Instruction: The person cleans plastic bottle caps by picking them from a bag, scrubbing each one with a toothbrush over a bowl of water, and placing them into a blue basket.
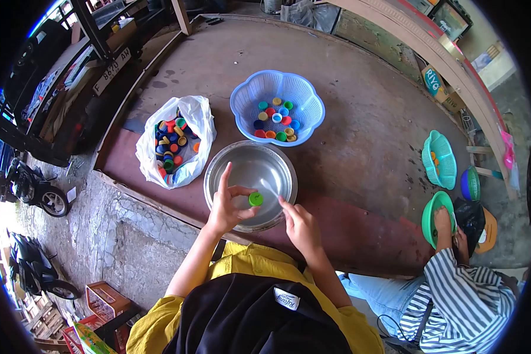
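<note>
Green cap [255, 199] pinched in left hand [226, 206] fingers over steel bowl [251, 184], right hand [300, 226] fingers gripping thin tool, brown counter [360, 135], outdoor yard.

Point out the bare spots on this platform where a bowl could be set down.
Bare platform lies between the blue basket and the teal basket, and behind the blue basket. Crowded: the front edge, where the bag of caps, steel bowl, left hand with its green cap and right hand cluster.
</note>
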Motion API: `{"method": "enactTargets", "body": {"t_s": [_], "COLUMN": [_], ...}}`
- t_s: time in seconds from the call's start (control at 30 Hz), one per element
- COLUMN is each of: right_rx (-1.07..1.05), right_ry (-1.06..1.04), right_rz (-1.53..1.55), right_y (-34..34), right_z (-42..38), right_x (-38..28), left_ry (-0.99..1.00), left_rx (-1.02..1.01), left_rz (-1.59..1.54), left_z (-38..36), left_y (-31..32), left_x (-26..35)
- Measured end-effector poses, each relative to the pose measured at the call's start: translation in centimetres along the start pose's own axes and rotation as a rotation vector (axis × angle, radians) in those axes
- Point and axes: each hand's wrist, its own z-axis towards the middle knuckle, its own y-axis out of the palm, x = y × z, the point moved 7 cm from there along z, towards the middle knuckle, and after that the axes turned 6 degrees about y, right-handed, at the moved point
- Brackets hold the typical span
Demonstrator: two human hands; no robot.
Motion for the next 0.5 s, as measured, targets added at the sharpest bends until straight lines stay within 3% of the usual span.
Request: {"method": "enactTargets", "body": {"t_s": [0.13,0.27,0.4,0.5], "right_rx": [-0.047,-0.01,-0.014,0.064], "right_ry": [-0.127,0.038,-0.145,-0.016], "right_rz": [-0.06,-0.051,-0.094,-0.035], "right_y": [0.0,0.4,0.2,0.2], "right_z": [-1.0,-0.7,-2.2,-1.6], "right_x": [-2.2,1.8,-1.8,1.1], "left_ry": [0.005,0.007,0.037,0.08], "left_rx": [0.024,0.034,0.049,0.085], "left_rz": [-0.061,-0.023,0.105,0.057], "left_z": [0.1,0.1,0.3,0.4], "left_y": [-0.2,-0.5,-0.6,-0.5], "left_x": [0.3,0.1,0.8,0.5]}}
